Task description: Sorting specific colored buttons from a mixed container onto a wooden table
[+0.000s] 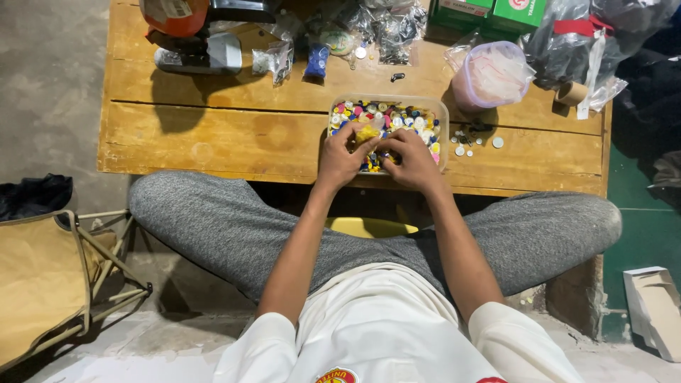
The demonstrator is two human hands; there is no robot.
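Left hand [340, 154] and right hand [415, 159] pinch what seems a small yellow bag [367, 132]; clear tray [443, 113] of multicoloured buttons beneath.

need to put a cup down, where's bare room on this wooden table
The left half of the wooden table is bare, between the button tray and the left edge, in front of the orange tool. The back edge and right side, around the plastic tub and loose buttons, are crowded.
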